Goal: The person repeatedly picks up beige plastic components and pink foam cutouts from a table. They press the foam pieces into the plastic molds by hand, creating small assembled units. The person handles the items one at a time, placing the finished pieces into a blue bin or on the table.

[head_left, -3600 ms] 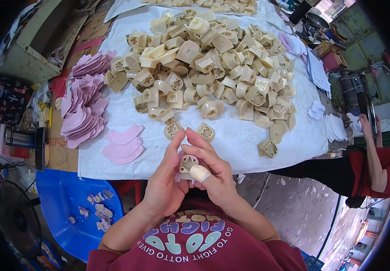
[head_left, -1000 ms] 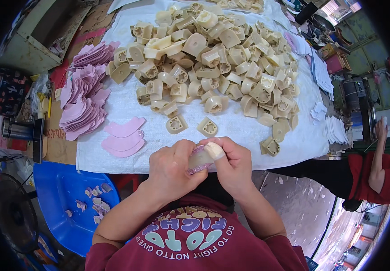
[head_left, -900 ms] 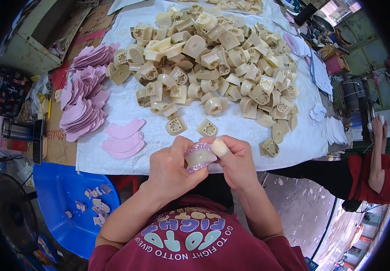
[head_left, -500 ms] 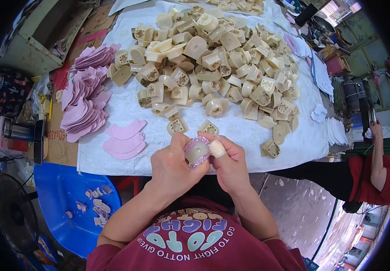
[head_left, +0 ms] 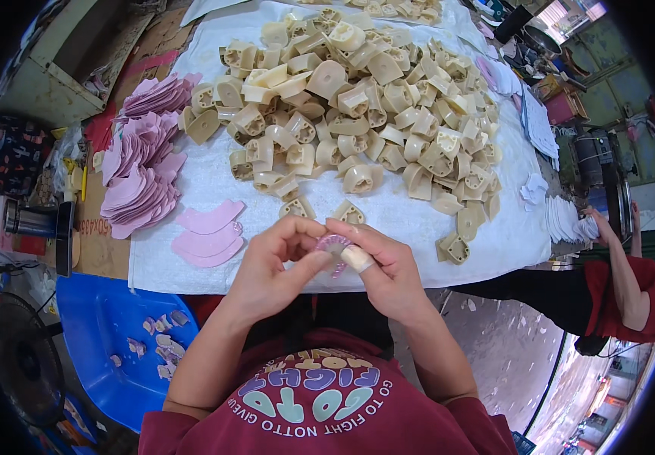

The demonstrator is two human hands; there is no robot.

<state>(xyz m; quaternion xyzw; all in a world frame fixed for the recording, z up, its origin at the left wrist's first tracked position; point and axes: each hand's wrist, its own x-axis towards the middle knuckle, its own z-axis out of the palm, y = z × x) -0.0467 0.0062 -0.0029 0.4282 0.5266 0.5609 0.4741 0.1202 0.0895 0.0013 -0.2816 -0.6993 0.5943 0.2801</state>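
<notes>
Near the front edge of the table, a beige plastic shoe heel (head_left: 334,248) with a pink glittery wrap along its rim is between my two hands. My left hand (head_left: 273,267) pinches its left side, thumb pressed near the lower edge and fingers curled behind. On the other side my right hand (head_left: 383,271) grips it; a pale cover sits on the thumb, which lies over the heel. My fingers hide much of the piece. Just beyond them two bare heels, a left one (head_left: 297,208) and a right one (head_left: 349,213), lie on the white sheet (head_left: 267,282).
A big pile of beige heels (head_left: 358,102) fills the table's middle. Stacked pink cut pieces (head_left: 141,199) lie left, with loose pink pieces (head_left: 207,246) nearer. A blue basin (head_left: 100,334) below holds several wrapped heels. A co-worker (head_left: 623,292) at right reaches toward white pieces (head_left: 562,220).
The heel has been turned, so less of its face shows. My left hand has shifted left and its fingers have loosened somewhat. The co-worker's arm has moved toward the white pieces.
</notes>
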